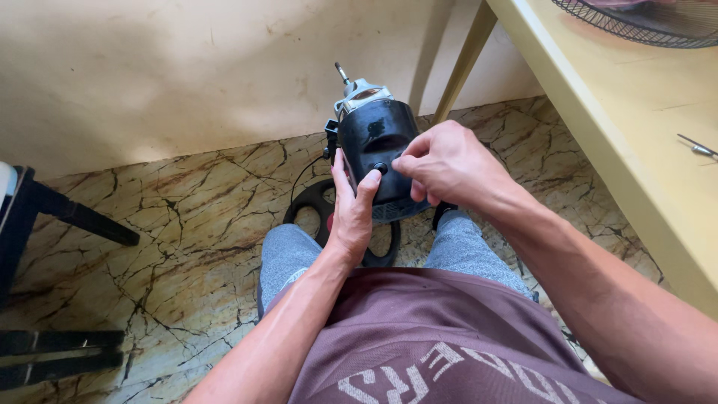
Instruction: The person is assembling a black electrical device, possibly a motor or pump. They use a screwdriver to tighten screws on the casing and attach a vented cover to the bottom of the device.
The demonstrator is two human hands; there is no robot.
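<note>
I hold a black fan motor housing (378, 135) upright over my knees, its grey metal motor end and shaft (357, 91) pointing away from me. My left hand (351, 213) grips the housing's left side from below, thumb up along its edge. My right hand (447, 163) rests on the housing's right side, with its fingertips pinched at a small round knob or screw on the black face. Whether the fingers hold something small there is too hidden to tell.
A black round fan base (313, 203) lies on the marbled floor under the motor. A yellow table (636, 120) stands at the right with a fan grille (643, 22) and a small metal tool (699, 148). Dark chair legs (52, 217) stand left.
</note>
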